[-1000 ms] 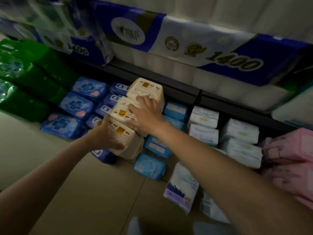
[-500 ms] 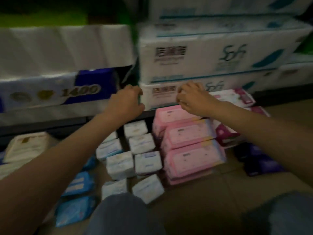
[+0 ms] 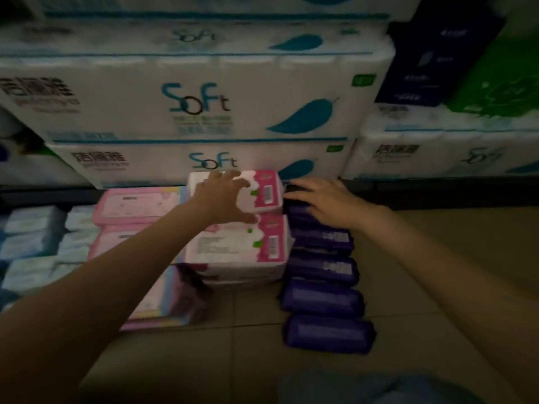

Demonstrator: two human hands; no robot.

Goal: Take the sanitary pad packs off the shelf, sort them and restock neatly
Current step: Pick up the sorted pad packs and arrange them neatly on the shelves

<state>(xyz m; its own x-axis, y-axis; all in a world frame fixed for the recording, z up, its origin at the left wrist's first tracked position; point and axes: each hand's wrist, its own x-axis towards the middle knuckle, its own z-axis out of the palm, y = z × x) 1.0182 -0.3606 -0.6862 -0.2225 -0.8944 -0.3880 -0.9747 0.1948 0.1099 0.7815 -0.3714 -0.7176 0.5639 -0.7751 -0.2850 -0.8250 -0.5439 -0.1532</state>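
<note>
Change since earlier: both hands have travelled right along the floor display, away from the cream packs and then the light pink stack, and now sit over the white-and-magenta packs and the purple ones.

Left hand: the left hand lies on the top white-and-magenta pack, fingers spread and straight, thumb reaching down towards the pack below. It looks like steadying or squaring the pile rather than lifting; no finger is curled round anything.

Right hand: the right hand rests flat, fingers together and extended, on the far end of the purple row. Whether it presses or only touches cannot be told in the dim light.

Pad packs: all on the tiled floor in front of the bottom shelf, grouped by colour, probably so each kind goes back together. The white-and-magenta pile stands just beside the purple row, touching it; light pink packs lie to the left, pale blue packs beyond them.

Behind: large white tissue bales printed "Soft" fill the shelf above.

Stage: sorting seems well along; restocking not yet begun.
</note>
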